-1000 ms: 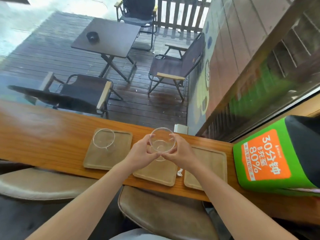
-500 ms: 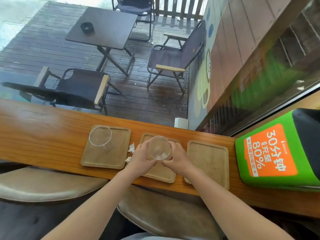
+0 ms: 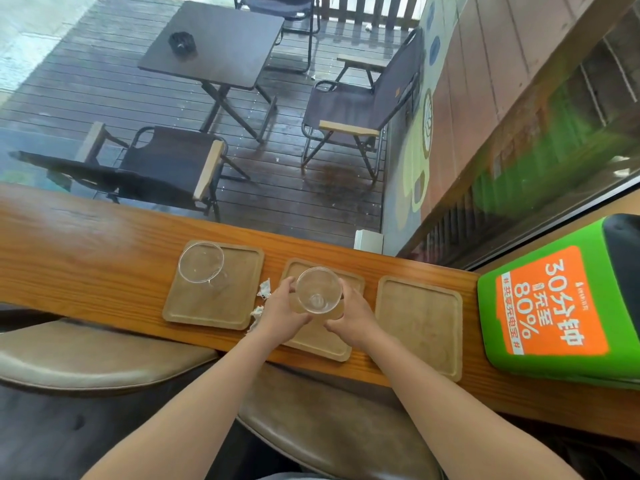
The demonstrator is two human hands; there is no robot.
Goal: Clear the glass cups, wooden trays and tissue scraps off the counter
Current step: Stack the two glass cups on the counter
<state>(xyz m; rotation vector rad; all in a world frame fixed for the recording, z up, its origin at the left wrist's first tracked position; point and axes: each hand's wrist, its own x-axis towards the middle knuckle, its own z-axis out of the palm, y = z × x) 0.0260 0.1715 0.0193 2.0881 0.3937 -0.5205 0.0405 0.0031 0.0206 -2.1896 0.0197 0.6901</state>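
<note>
A long counter of glossy orange-brown wood with visible grain runs across the view below a window. Three square, pale wooden trays with rounded corners and raised rims lie in a row near its middle. The left tray carries a clear round glass cup at its far left corner. The middle tray sits under both hands, and the right tray overhangs the counter's near edge slightly. Small crumpled white tissue scraps lie on the bare wood between the left and middle trays.

A second clear glass cup, round-rimmed and seen from above, is over the middle tray; whether its base touches the tray cannot be told. The left hand wraps its left side and the right hand its right side, fingers curled against the wall, thumbs toward the near side. Both bare forearms reach in from the bottom edge.

At the counter's right end stands a glossy green box with a black top, bearing an orange panel that reads "30分钟" and "80%", with smaller characters too fine to read. Rounded tan leather stool seats sit below the near edge.
</note>
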